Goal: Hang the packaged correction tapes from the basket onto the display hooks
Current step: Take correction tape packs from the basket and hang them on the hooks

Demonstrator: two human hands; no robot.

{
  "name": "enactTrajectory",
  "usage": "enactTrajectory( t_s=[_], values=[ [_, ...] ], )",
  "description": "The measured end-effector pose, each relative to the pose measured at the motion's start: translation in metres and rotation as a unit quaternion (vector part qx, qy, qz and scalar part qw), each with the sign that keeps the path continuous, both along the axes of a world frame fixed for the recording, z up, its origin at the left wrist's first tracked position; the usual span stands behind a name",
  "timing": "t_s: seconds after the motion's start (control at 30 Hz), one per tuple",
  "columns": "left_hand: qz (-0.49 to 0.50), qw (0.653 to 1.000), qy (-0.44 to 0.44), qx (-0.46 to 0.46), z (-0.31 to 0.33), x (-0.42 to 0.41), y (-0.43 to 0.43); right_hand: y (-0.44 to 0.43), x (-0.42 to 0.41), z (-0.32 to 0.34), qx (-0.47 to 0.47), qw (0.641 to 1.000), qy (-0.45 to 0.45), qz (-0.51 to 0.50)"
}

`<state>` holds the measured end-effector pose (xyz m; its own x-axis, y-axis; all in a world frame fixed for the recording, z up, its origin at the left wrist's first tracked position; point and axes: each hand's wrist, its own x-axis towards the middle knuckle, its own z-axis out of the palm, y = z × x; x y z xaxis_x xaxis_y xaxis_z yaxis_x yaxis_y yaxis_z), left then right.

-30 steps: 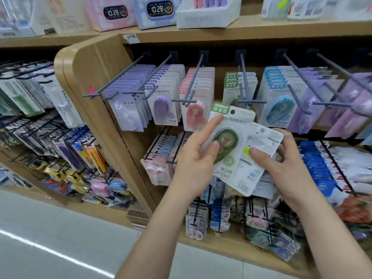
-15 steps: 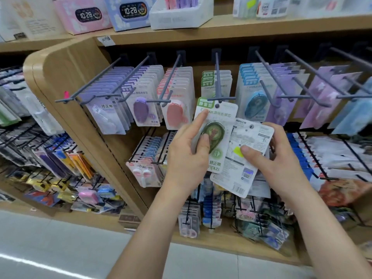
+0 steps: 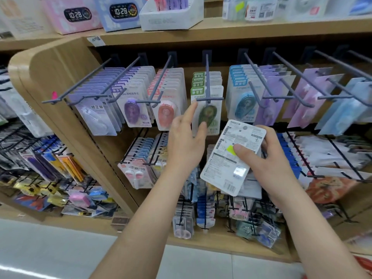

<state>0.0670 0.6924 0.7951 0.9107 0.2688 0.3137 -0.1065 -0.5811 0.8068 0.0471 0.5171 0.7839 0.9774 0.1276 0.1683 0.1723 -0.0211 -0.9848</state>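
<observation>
A green correction tape package (image 3: 213, 119) hangs at the front of the middle top-row hook (image 3: 207, 77), ahead of several matching green packs. My left hand (image 3: 185, 141) holds its left side, thumb on the front and index finger stretched up along the edge. My right hand (image 3: 267, 158) grips a small stack of packages (image 3: 227, 164) lower right of it, printed white backs toward me, thumb on a yellow sticker.
Neighbouring hooks carry purple (image 3: 132, 109), pink (image 3: 167, 111) and blue (image 3: 244, 103) correction tapes. Lower rows of hooks hold more small stationery. Clock boxes (image 3: 120, 13) stand on the shelf above. A red rim (image 3: 365, 263) shows at the bottom right corner.
My left hand lifted the green package off the stack and up onto the middle hook. The right hand stayed low with the remaining packs.
</observation>
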Motion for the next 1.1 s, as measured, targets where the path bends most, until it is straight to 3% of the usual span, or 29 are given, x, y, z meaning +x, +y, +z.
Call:
enactTrajectory(
  t_s=[0.07,0.17,0.27,0.33,0.4,0.5,0.6,0.67,0.87,0.97,1.1],
  values=[
    [-0.057,0.998,-0.025,-0.014,-0.003,-0.027,-0.003,0.005,0.000,-0.001,0.006,1.000,-0.005,-0.014],
    [-0.188,0.980,0.064,0.012,-0.006,-0.067,-0.020,0.014,-0.001,0.000,0.042,0.999,-0.010,-0.029],
    [-0.144,0.985,0.068,0.063,-0.012,-0.072,-0.023,0.022,-0.005,0.000,0.061,0.998,-0.001,0.004],
    [-0.132,0.988,0.079,-0.021,-0.009,-0.070,-0.017,0.021,-0.007,-0.003,0.042,0.998,0.003,0.038],
    [-0.152,0.968,0.097,-0.176,-0.005,-0.070,-0.011,0.018,-0.008,-0.006,0.006,0.998,0.013,0.062],
    [-0.102,0.946,0.076,-0.297,-0.006,-0.075,-0.007,0.018,-0.008,-0.010,0.002,0.997,0.027,0.074],
    [-0.060,0.876,0.074,-0.472,-0.012,-0.077,-0.003,0.020,-0.007,-0.009,0.032,0.997,0.037,0.055],
    [-0.027,0.857,0.068,-0.510,-0.011,-0.077,0.003,0.020,-0.006,-0.008,0.039,0.997,0.040,0.053],
    [0.030,0.850,0.045,-0.524,-0.014,-0.083,0.019,0.022,0.000,-0.008,-0.006,0.998,0.056,0.026],
    [0.037,0.846,0.059,-0.528,-0.015,-0.089,0.021,0.029,0.001,-0.008,0.015,0.996,0.085,0.020],
    [0.045,0.867,0.072,-0.492,-0.022,-0.097,0.018,0.043,-0.002,-0.005,0.006,0.992,0.087,0.087]
  ],
)
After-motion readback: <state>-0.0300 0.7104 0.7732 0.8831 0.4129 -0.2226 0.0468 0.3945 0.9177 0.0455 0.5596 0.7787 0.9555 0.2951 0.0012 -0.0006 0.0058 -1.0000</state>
